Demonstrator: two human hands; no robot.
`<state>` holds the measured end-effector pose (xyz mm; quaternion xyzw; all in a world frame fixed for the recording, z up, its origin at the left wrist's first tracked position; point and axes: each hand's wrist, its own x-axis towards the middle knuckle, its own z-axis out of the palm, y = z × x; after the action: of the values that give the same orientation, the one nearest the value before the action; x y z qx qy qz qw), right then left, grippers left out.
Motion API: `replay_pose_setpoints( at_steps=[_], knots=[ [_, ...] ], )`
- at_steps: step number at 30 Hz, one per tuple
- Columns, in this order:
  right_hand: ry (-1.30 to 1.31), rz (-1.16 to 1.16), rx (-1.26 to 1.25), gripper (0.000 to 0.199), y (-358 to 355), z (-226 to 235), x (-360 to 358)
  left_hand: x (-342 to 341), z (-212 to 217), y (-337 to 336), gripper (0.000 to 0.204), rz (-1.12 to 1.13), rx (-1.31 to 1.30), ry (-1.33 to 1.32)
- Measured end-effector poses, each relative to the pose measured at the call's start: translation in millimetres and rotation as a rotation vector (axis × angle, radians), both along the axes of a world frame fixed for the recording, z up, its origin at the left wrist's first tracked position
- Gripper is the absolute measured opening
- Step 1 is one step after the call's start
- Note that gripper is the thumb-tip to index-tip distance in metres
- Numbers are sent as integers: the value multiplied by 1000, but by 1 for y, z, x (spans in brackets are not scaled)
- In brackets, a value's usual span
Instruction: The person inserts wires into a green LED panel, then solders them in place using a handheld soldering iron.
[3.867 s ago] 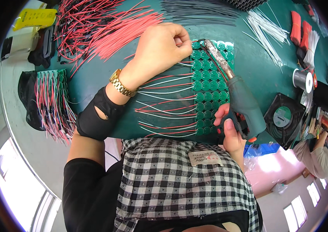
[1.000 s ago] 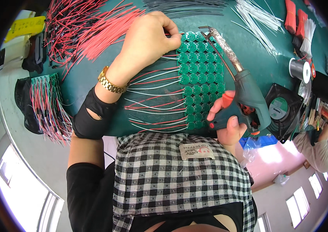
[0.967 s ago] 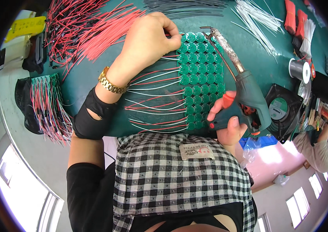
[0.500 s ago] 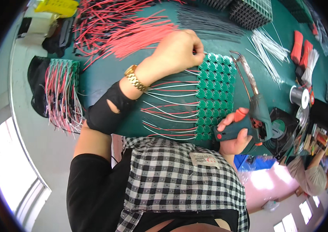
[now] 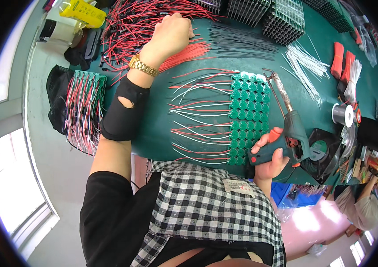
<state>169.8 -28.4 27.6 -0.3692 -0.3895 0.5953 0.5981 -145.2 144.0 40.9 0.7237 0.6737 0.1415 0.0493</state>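
My right hand (image 5: pixel 272 163) grips a dark green soldering gun (image 5: pixel 296 133) with a red trigger, its tip pointing up past the board's far right corner. Left of the gun lies a panel of small round green circuit boards (image 5: pixel 249 113). Red, white and dark wires (image 5: pixel 200 109) run leftward in rows from the panel's left edge. Over the heap of red wires (image 5: pixel 126 22) at the far left is my left hand (image 5: pixel 171 38), its fingers curled closed and turned down. Its fingertips are hidden, so what they hold cannot be seen.
Dark thin wires (image 5: pixel 240 42) and white wires (image 5: pixel 304 66) lie at the back. Stacked dark racks (image 5: pixel 284 22) stand behind them. To the right are a solder spool (image 5: pixel 343 115) and a black fan (image 5: pixel 320 153). A finished-looking wired panel (image 5: pixel 84 104) sits at the left edge.
My left hand has moved from the panel's far left corner leftward and away, onto the red wires. The wires by that corner now lie uncovered. My right hand still holds the soldering gun in place.
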Motion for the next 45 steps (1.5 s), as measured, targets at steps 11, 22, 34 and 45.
replay_pose_setpoints(
  at_steps=[11, 22, 34, 45],
  knots=[
    [-32, 29, 42, 48, 1, -2, 0, -15, 3, 2, 10, -42, 50, 33],
    [29, 29, -26, 51, -1, -1, 3, -5, -3, 11, 10, -32, 142, 78],
    [53, 19, -21, 48, -1, -1, 3, -14, -1, 32, 6, 76, 321, 176],
    [50, 32, -3, 45, -1, -3, 4, -31, 24, 43, 7, -2, 793, -455]
  ],
)
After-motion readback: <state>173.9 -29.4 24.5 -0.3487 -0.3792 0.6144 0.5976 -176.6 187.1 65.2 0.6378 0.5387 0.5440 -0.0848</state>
